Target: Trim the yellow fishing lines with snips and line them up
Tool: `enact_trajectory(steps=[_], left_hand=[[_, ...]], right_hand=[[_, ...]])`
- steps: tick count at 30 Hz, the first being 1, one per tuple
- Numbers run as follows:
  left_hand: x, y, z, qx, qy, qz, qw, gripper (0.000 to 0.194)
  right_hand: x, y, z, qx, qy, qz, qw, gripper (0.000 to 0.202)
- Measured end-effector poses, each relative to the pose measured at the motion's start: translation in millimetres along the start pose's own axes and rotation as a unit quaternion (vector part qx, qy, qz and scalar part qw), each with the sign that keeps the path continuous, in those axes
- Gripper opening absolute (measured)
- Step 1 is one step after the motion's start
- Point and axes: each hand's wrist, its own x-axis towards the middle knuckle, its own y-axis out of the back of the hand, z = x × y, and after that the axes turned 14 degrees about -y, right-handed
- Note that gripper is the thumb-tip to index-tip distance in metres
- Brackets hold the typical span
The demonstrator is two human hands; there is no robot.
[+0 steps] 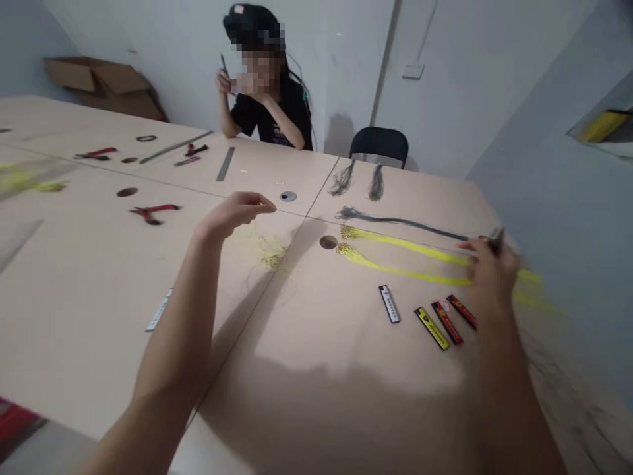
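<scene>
My left hand is raised over the table with its fingers pressed together. What it holds, if anything, I cannot make out. Below it lies a loose tangle of thin pale yellow strands. My right hand is closed around a small dark tool, blurred, its kind unclear. Under and beside that hand run two long bundles of yellow strands, partly hidden by it. A dark grey-blue bundle stretches alongside, its looped end to the left. Several small label bars, one yellow, lie nearer me.
Red-handled pliers and a grey ruler lie on the table to the left. Two short dark bundles, one here, lie toward the back. Across sits another person, beside a black chair. A cardboard box stands behind.
</scene>
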Motion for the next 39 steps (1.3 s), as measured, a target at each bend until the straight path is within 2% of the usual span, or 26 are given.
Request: enact_trajectory(steps=[2,4,5,7,8,9,11,13,17,25,34,39], left_hand=[[-5.8,7.7,-10.9,0.039,0.017,-0.044,0.998,0.029],[-6.5,4.7,-18.8,0.083,0.028,-0.103,0.991,0.026],[-5.2,0.3,-21.2,0.107,0.028,-0.128,0.986,0.022],[-1.2,-11.8,-22.7,0.147,0.015,-0.165,0.975,0.016],[0.8,-18.4,-22.2,0.159,0.003,-0.178,0.971,0.014],[2.5,-24.9,-21.3,0.163,-0.01,-0.194,0.967,0.014],[4.6,-36.4,-19.7,0.16,-0.036,-0.23,0.959,0.014],[5.4,-44.9,-20.3,0.162,-0.054,-0.253,0.952,0.014],[6.7,-53.5,-29.6,0.168,-0.057,-0.257,0.95,0.015],[8.5,-56.2,-45.1,0.118,-0.031,-0.266,0.956,0.014],[9.8,-55.4,-39.0,0.191,-0.068,-0.2,0.959,0.021],[9.2,-58.6,-38.8,0.145,-0.078,-0.287,0.944,0.019]], right_hand=[[-60.4,-45.7,12.2,0.066,-0.067,-0.127,0.987,0.022],[-126.8,-80.0,40.8,0.086,-0.168,-0.275,0.943,0.026],[-157.4,-90.4,58.3,0.079,-0.205,-0.329,0.918,0.029],[-205.3,-97.0,90.9,0.056,-0.223,-0.384,0.894,0.033],[-221.0,-94.7,103.3,0.048,-0.195,-0.409,0.89,0.033],[-231.3,-90.4,112.2,0.032,-0.166,-0.462,0.871,0.032],[-238.5,-80.3,120.0,-0.017,-0.132,-0.544,0.828,0.028],[-235.8,-74.2,119.6,-0.044,-0.128,-0.572,0.809,0.026],[-229.1,-75.5,116.5,-0.042,-0.149,-0.558,0.816,0.025],[-230.9,-75.7,121.1,-0.037,-0.166,-0.568,0.805,0.02],[-228.0,-74.6,119.1,-0.049,-0.136,-0.568,0.81,0.017],[-228.2,-74.7,117.8,-0.051,-0.134,-0.567,0.811,0.018]])
